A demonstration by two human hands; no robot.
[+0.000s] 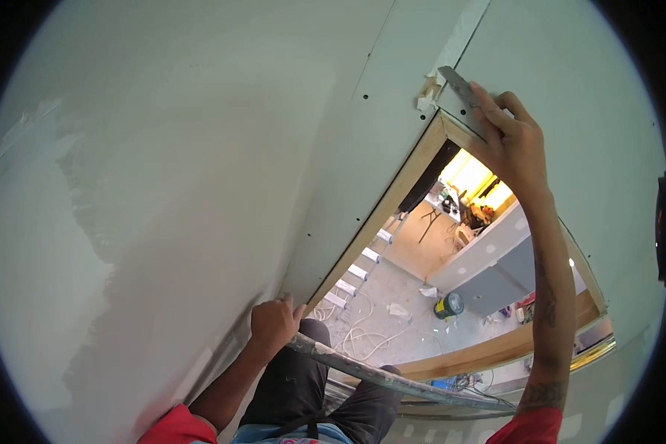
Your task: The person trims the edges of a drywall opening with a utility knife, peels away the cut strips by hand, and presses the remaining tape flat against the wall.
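Observation:
My right hand (512, 140) is raised against the pale green drywall (200, 148) at the top corner of a wood-framed doorway (392, 203). It grips a metal putty knife (459, 87) whose blade lies on the joint beside a torn scrap of tape (426, 95). My left hand (274, 322) is lower down, fingers curled over the edge of the board by the door frame, next to a plaster-smeared metal rail (392, 379) that crosses my dark trousers.
Through the doorway lie a concrete floor with white cables (362, 337), a bucket (448, 305), a leaning ladder (359, 270) and a lit workbench with clutter (466, 203). Fresh filler shows as a lighter patch on the left wall (44, 148).

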